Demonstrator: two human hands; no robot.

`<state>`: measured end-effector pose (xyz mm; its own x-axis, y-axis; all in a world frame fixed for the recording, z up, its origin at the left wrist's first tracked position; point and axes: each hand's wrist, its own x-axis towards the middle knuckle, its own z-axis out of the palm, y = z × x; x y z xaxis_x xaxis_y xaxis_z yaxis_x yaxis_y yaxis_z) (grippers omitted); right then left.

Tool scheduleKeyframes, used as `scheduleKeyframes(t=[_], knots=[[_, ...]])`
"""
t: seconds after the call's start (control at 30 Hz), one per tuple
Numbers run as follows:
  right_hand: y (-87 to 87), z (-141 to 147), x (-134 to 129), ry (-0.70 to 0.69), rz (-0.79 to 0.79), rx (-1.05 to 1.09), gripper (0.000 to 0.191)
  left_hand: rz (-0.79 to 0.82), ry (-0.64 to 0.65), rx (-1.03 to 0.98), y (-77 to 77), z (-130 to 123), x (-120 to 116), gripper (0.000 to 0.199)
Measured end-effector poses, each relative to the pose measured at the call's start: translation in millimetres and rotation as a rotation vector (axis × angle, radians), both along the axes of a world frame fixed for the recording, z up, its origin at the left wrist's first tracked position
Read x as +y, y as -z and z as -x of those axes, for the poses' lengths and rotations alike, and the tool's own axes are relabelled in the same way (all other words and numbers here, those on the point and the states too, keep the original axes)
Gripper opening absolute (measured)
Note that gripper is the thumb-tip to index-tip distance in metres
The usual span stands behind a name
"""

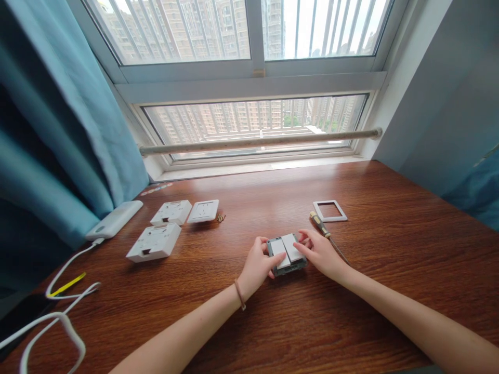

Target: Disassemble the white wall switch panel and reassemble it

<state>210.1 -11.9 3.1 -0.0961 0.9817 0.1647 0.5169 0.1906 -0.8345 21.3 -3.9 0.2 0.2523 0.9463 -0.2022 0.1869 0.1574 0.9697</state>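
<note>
Between my hands is a light switch (287,252) with two white rockers on a dark grey frame, its outer cover off. My left hand (259,261) grips its left side, thumb across the left rocker. With thumb and fingers, my right hand (317,252) holds the right side, the thumb on the right rocker. Just beyond the right hand lies a screwdriver (320,225) with a black and yellowish handle, its shaft passing partly behind the wrist. A white square cover frame (330,211) rests flat behind the screwdriver.
Left on the wooden table (218,322) sit two white mounting boxes (155,242), a white socket panel (203,211) and several small screws (221,218). A white power bank (115,220) with a white cable (74,249) and a yellow strip (69,284) lie near the blue curtain (78,114).
</note>
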Motion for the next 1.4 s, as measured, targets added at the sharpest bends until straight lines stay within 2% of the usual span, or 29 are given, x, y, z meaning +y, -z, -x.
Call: scheduleKeyframes(t=[0.17,0.3,0.5,0.7,0.8,1.03,1.4], knots=[[-1.5,5,-5,-0.112,0.114,0.054,0.03,-0.125,-0.04,-0.11,0.3,1,-4,0.048],[-0.6,8,-6,-0.124,0.15,0.192,0.034,-0.197,-0.065,-0.123,0.5,1,-6,0.046],[1.9,10,-8,-0.162,0.196,0.316,0.036,-0.182,-0.064,-0.171,-7.3,-2,-9,0.048],[-0.1,17,-15,-0.226,0.244,0.465,0.04,-0.211,-0.117,-0.018,-6.5,0,-9,0.047],[-2.5,19,-17,-0.222,0.273,0.519,0.035,-0.219,-0.116,0.009,-5.2,1,-9,0.046],[-5.4,22,-19,-0.199,0.304,0.552,0.023,-0.262,-0.111,0.025,-7.2,1,-15,0.044],[-7.4,21,-22,-0.146,0.236,0.39,0.021,-0.278,-0.103,0.097,-10.6,1,-18,0.041]])
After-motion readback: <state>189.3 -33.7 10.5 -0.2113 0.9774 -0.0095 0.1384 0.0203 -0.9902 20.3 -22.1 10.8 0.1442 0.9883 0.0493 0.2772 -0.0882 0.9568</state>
